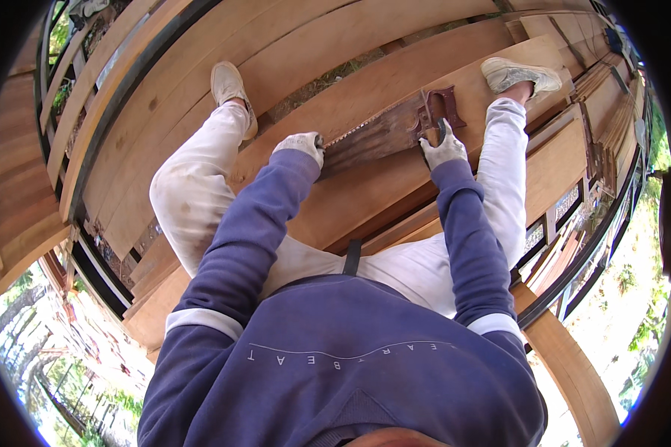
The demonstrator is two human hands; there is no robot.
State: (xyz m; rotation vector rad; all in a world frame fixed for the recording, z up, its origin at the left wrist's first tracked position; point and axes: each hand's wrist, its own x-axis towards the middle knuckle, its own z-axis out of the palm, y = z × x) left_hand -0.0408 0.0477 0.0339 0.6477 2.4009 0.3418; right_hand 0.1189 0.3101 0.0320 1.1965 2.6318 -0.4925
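At the far left, brown planks (22,179) beside a dark curved rail (101,97), with bright foliage (74,406) at the near left. Next rightward, a stained white trouser leg (190,186), bent at the knee, with a pale shoe (227,82) set on broad wooden boards (306,56). Then the left hand (302,145), in a pale glove with something dark at the fingertips, at the tip end of a saw (380,134); fingers bent, but cannot tell whether closed on the blade. Between the hands, over the boards and in front of the body, the saw itself: worn brown blade, toothed edge on the far side, wide end to the right. Nearer, in the middle, a blue sweatshirt (380,328) with pale lettering, and a dark strap (353,257) at the waist. Farther right, the right hand (443,149), also gloved, holding the saw at the near side of its reddish-brown handle (447,100), thumb and fingers around that part. Beyond, at the right, the other white trouser leg (503,156) and a scuffed shoe (522,74) on a board, then narrow stacked boards (611,112).
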